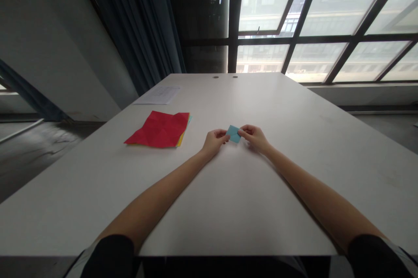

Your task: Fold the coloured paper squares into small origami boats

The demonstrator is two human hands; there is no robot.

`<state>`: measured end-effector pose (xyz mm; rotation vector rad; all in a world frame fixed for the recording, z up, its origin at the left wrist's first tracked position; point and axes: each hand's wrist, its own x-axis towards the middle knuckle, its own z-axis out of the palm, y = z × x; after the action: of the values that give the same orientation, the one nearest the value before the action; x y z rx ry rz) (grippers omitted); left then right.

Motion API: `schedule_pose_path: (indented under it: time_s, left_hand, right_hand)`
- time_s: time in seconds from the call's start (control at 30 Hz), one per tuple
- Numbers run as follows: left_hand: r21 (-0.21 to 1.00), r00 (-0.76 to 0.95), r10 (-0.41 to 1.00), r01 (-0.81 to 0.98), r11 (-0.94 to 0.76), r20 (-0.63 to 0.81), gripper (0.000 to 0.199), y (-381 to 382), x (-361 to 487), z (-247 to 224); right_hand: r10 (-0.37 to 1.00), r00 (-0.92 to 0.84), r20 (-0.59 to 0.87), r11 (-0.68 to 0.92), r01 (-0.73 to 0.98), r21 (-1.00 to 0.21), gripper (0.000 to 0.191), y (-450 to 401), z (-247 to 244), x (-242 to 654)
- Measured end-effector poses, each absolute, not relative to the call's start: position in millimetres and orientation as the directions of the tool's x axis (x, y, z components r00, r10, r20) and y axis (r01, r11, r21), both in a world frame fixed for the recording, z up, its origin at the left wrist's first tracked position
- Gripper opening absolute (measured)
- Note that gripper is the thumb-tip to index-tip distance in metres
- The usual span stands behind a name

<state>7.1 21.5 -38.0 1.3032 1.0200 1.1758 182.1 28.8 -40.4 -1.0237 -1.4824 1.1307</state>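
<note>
A small light-blue folded paper square (233, 133) is held between my two hands, a little above the white table (228, 208). My left hand (215, 141) pinches its left corner between thumb and fingers. On the opposite side, my right hand (254, 136) grips the right corner the same way. The square is turned so that one corner points down, and fold lines show faintly on its face. To the left of my hands lies a creased red paper sheet (160, 130), on top of yellow and light-blue sheets whose edges show at its right side.
A printed white sheet (158, 95) lies at the table's far left edge. Two small round fittings (225, 77) sit near the far end. Beyond the table are a dark blue curtain (140, 21) and large framed windows (326, 17).
</note>
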Motion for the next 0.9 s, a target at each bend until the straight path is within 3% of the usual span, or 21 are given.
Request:
schedule_pose_path:
  time_s: [0.17,0.33,0.57,0.73,0.9]
  left_hand:
    - [0.978,0.027,0.989,-0.152,-0.141,0.147,0.034,27,4,-36]
    - [0.981,0.077,0.987,-0.144,-0.127,0.139,0.031,27,4,-39]
    - [0.942,0.156,0.939,0.092,-0.322,0.305,0.026,24,0,-39]
    - [0.793,0.269,0.871,0.365,-0.488,0.412,0.022,17,-2,-35]
    - [0.732,0.329,0.833,0.402,-0.55,0.445,0.019,15,-3,-32]
  right_hand:
    - [0.933,-0.267,0.24,0.307,0.248,-0.919,0.029,29,-47,183]
    - [0.939,-0.207,0.274,0.321,0.242,-0.916,0.028,33,-47,184]
    - [0.914,-0.232,0.333,0.396,0.329,-0.857,0.03,26,-42,182]
    - [0.884,-0.202,0.422,0.467,0.364,-0.806,0.026,21,-36,176]
    - [0.87,-0.188,0.456,0.491,0.405,-0.771,0.023,19,-35,174]
